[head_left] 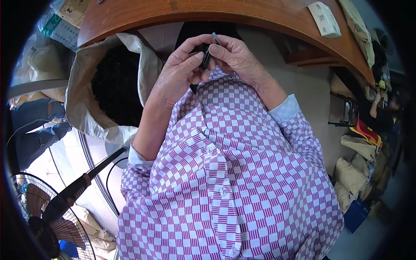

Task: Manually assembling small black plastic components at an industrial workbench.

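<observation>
My left hand pinches a small black piece between thumb and fingertips, in front of my chest near the table edge. My right hand meets it from the other side, its thumb against the same piece. Out of my right fingers sticks the end of a thin grey strip, perhaps a blade; the rest of it is hidden in the grip. The black piece is too small and too covered to tell its kind.
An open white woven sack full of small black pieces stands to my left by the wooden table. On the table's right lies a white tissue pack. A fan is at lower left; another person is at far right.
</observation>
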The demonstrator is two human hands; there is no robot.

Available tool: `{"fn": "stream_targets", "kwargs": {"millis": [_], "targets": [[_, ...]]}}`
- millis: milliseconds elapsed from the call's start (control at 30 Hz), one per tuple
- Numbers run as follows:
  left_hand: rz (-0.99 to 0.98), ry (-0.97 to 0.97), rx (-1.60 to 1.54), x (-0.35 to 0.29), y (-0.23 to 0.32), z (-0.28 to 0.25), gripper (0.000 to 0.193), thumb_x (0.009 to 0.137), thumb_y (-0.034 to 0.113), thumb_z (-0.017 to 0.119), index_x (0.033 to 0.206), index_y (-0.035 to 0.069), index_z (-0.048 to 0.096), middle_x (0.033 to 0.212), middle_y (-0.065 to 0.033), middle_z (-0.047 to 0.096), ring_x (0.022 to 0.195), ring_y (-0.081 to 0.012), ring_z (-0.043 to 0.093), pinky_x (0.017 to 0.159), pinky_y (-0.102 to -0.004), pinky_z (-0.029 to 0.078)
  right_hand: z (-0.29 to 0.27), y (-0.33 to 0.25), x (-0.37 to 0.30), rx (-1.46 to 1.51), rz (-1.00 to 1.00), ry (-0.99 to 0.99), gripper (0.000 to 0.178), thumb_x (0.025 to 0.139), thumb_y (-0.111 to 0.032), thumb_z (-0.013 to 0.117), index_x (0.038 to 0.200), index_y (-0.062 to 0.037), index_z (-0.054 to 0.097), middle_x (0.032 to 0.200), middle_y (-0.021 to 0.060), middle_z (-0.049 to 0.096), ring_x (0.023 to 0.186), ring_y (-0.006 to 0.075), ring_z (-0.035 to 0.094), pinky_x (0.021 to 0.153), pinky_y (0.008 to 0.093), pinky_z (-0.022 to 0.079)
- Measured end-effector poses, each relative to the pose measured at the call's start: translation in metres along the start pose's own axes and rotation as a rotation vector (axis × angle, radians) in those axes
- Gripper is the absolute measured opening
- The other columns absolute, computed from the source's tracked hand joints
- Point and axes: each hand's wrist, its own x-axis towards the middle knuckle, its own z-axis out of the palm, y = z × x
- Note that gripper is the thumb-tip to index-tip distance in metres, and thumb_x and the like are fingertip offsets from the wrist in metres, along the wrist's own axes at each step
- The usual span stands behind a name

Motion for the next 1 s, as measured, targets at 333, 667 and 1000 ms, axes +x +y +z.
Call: {"fn": "stream_targets", "kwargs": {"millis": [333,667,1000], "targets": [[0.157,0.142,0.698,0.0,-0.002,0.007,0.033,0.093,0.004,0.051,0.127,0.003,0.049,0.089,-0.0063,0.063,0.082,-0.011,0.063,0.066,-0.021,0.05,0.002,0.017,0.008,-0.461,-0.247,0.177,0.027,0.095,-0.03,0.055,0.106,-0.0058,0.058,0.066,-0.0042,0.051,0.048,0.0014,0.039,0.04,0.0162,0.027],[0.315,0.286,0.544,0.008,-0.007,0.002,0.03,0.093,0.002,0.05,0.124,0.001,0.052,0.091,-0.0062,0.063,0.082,-0.0097,0.061,0.07,-0.0229,0.052,0.03,-0.006,-0.004,0.037,0.131,0.116,0.04,0.099,-0.03,0.043,0.131,-0.0054,0.041,0.062,-0.0028,0.043,0.047,0.0017,0.035,0.037,0.0162,0.024],[0.468,0.422,0.827,0.002,-0.005,0.012,0.032,0.088,-0.003,0.054,0.119,0.002,0.057,0.093,-0.009,0.064,0.083,-0.0115,0.06,0.073,-0.0245,0.049,0.045,-0.01,0.001,0.095,0.131,0.161,0.029,0.101,-0.021,0.039,0.128,-0.0111,0.044,0.056,-0.006,0.038,0.04,0.0022,0.029,0.035,0.0175,0.022]]}}
